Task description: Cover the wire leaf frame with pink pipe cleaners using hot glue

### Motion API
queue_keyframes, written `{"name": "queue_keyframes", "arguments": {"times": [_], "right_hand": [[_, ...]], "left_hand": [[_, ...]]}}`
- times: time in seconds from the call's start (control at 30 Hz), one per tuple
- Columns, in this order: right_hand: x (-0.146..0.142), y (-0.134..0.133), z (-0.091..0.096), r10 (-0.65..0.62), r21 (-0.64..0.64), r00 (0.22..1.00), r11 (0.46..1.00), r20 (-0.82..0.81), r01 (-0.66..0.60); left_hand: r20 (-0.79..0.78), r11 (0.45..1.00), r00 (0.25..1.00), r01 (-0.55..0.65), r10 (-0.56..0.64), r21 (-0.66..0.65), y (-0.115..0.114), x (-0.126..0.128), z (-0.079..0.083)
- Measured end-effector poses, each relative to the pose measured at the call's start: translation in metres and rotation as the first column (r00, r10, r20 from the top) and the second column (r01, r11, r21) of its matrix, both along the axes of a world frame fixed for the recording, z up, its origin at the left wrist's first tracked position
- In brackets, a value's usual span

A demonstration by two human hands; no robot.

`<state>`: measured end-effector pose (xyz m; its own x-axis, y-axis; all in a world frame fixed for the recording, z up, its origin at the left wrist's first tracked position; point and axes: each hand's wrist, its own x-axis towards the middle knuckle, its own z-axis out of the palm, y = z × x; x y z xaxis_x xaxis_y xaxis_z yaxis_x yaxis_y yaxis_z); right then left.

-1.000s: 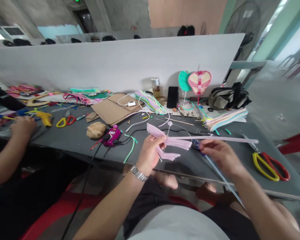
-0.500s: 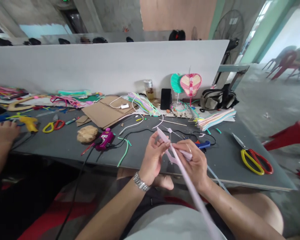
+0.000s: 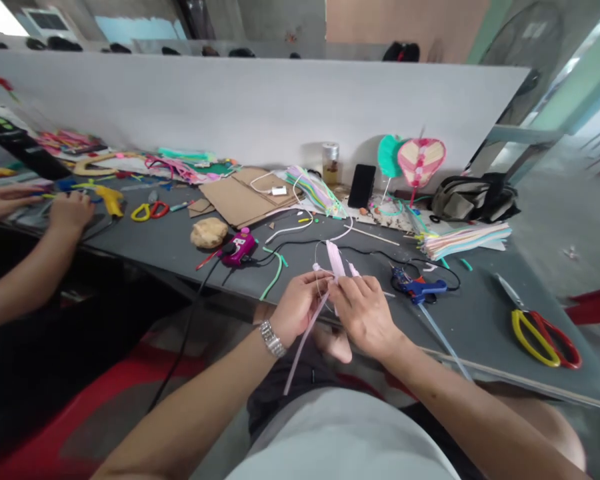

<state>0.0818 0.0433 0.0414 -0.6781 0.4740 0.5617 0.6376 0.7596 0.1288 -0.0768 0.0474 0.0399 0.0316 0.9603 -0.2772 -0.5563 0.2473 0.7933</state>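
My left hand point(image 3: 297, 305), with a metal watch at the wrist, is closed on a pale pink strip point(image 3: 306, 343) whose loose end trails down toward my lap. My right hand point(image 3: 367, 315) presses against it from the right, fingers bent over the same pink work. Between the hands a flat, wrapped pink part point(image 3: 335, 259) points up, with thin wire and small pink ends beside it. My fingers hide where these parts join. To the right lies a blue glue gun point(image 3: 423, 288) with a translucent stick trailing from it.
Yellow-and-red scissors point(image 3: 543, 337) lie at the right. Left of my hands are a purple power adapter point(image 3: 239, 247), a stone point(image 3: 209, 233) and cardboard point(image 3: 240, 199). Behind stand a phone point(image 3: 361, 187), a jar point(image 3: 331, 163) and a heart-shaped fan point(image 3: 421, 163). Another person's hands point(image 3: 70, 212) work at far left.
My right hand has turned over, its back now showing. The strip's long end has swung from lower right to lower left. The view has shifted left, showing more of the other person's hands.
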Motion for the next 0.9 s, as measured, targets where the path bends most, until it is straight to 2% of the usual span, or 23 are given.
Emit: {"name": "queue_keyframes", "arguments": {"times": [0.13, 0.2, 0.3, 0.43, 0.63, 0.8, 0.9], "right_hand": [[0.000, 0.012, -0.039, -0.024, -0.133, 1.000, 0.991, 0.008, 0.025], [0.004, 0.014, -0.052, -0.006, -0.206, 0.999, 0.978, -0.037, -0.002], [0.012, 0.014, -0.063, 0.026, -0.284, 0.994, 0.957, -0.107, -0.055], [0.020, 0.010, -0.070, 0.049, -0.335, 0.993, 0.938, -0.112, -0.084], [0.017, 0.008, -0.074, 0.091, -0.351, 0.995, 0.931, -0.046, -0.101], [0.002, 0.016, -0.075, 0.180, -0.329, 0.983, 0.931, 0.034, -0.159], [-0.003, 0.027, -0.073, 0.261, -0.310, 0.964, 0.923, 0.061, -0.230]], "left_hand": [[0.029, 0.991, 0.999, -0.016, 0.020, -0.136, 0.000, -0.004, -0.032], [0.021, 0.980, 0.999, -0.030, 0.035, -0.198, -0.001, -0.005, -0.038], [0.009, 0.966, 1.000, -0.008, 0.011, -0.260, -0.005, -0.005, -0.037], [-0.014, 0.954, 0.999, 0.024, -0.029, -0.298, -0.019, -0.008, -0.031], [-0.122, 0.919, 0.984, 0.072, -0.128, -0.388, -0.056, -0.021, -0.025], [-0.252, 0.885, 0.958, 0.001, -0.135, -0.467, -0.070, -0.042, -0.028], [-0.307, 0.889, 0.944, -0.033, -0.122, -0.456, -0.069, -0.049, -0.034]]}}
